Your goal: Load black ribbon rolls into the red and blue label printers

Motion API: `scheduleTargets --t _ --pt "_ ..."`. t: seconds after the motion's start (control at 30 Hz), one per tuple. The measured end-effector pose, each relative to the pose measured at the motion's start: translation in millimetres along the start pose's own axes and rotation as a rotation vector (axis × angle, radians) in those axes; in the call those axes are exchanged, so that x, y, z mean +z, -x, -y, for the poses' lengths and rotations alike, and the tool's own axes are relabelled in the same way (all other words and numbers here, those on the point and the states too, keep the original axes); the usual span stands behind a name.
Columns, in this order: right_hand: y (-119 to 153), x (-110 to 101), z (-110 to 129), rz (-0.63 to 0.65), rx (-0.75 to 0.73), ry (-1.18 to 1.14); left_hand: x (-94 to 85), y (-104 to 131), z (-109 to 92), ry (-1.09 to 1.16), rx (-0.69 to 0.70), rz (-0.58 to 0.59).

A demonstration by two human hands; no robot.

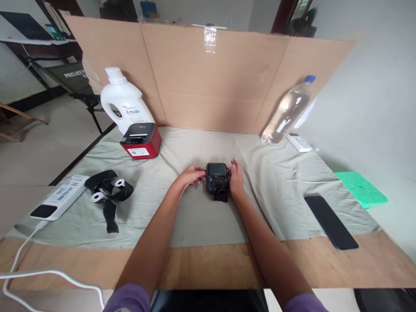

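Note:
A small black device (216, 170) lies on the grey-green cloth in the middle of the table, with a black strip (221, 188) hanging over its front. At the device's left side is my left hand (193, 174), fingers pressed together and touching its edge. My right hand (236, 177) rests along the right side, its fingers partly raised and apart, the fingertips nearest the device hidden behind the hand. To the left lie black ribbon rolls with white cores (110, 189), out of reach of both hands.
A red and black box-shaped device (141, 141) and a white jug (126, 102) stand back left. A tilted clear bottle (287, 113) leans back right before the cardboard (214, 78). A phone (331, 222) lies front right, a white power bank-like unit (60, 196) with cable at left.

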State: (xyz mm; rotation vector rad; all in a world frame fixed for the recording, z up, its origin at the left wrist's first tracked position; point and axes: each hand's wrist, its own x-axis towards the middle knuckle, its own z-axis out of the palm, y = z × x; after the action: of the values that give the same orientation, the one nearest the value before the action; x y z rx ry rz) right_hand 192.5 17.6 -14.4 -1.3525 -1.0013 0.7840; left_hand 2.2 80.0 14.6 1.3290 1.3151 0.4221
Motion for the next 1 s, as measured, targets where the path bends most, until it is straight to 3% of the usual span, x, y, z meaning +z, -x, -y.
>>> scheduleTargets --t 0.3,0.47,0.6,0.7,0.87,1.0 --pt "0.2 0.8 0.6 -0.006 0.004 -0.009 -0.5 4.5 -1.9 -0.015 0.001 0.007" --pt "-0.4 1.4 -0.6 -0.012 0.006 -0.040 -8.9 15.3 -3.5 0.067 0.096 0.142" --pt "-0.9 1.7 -0.8 -0.016 0.013 -0.043 -11.2 14.8 -3.0 0.053 0.168 0.146" --pt "-1.8 1.7 -0.9 -0.012 0.011 -0.048 -7.7 5.4 -1.8 0.068 0.233 0.051" --pt "-4.2 1.7 -2.8 0.012 0.013 -0.083 3.1 -19.1 3.0 -0.060 0.316 -0.291" --pt "-6.5 1.2 -8.0 0.063 -0.025 -0.074 9.9 -23.4 5.0 -0.114 0.302 -0.402"
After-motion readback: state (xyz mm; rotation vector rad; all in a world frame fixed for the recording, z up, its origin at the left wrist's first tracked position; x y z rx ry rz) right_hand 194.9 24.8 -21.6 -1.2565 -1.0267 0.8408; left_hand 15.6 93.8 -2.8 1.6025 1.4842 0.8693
